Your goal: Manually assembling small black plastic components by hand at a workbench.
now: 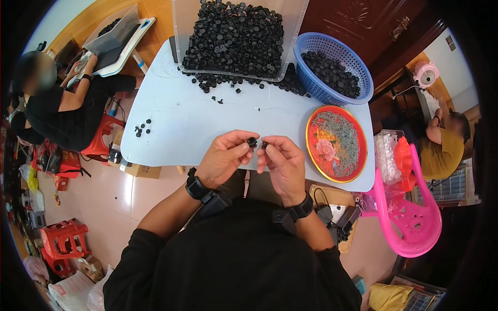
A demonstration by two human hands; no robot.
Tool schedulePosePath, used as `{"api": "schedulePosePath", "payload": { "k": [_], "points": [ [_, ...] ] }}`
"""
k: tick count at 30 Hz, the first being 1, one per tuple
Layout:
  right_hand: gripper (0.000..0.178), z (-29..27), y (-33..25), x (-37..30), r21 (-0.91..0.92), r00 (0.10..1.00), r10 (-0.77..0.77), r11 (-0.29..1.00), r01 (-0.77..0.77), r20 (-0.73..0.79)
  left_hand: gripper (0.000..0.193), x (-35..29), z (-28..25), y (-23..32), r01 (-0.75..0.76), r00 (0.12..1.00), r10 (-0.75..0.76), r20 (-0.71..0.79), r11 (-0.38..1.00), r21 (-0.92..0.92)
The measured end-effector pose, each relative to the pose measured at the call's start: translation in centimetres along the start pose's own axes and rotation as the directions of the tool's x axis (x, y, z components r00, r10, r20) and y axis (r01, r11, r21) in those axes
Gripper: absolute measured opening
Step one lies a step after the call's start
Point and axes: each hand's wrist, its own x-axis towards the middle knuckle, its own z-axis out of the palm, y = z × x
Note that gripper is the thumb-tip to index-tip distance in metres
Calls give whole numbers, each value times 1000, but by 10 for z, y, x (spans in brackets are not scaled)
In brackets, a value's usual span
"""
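Note:
Above the near edge of the pale table (179, 114), my two hands meet fingertip to fingertip, a small gap between them. A small black round cap (252, 142) is pinched between the thumb and fingers of my left hand (225, 158). My right hand (284, 171) is closed on another small black piece (264, 145), mostly covered by the fingers. Beyond them stands a clear plastic bin (294, 36) heaped with black plastic parts (236, 39), some spilled along its front. Several loose black caps (142, 128) lie at the table's left.
A blue basket (369, 85) of black parts stands far right. Nearer is a red flowered tray (326, 150) with thin grey metal pieces (348, 137). A pink chair (410, 238) flanks the table's right; red stools (62, 241) stand left. Two people sit on either side.

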Motion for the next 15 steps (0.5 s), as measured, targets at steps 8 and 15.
{"api": "schedulePosePath", "payload": {
  "k": [8, 15],
  "points": [
    [18, -4, -2, -1, -55, 997, -72, 996, 71, -13, 22, 0, 6, 11, -129, 992, 124, 36, 956, 264],
    [17, 1, -6, -2, -124, 994, -104, 987, 107, 26, 24, -4, 9, 17, -157, 987, 154, 38, 909, 387]
  ]
}}
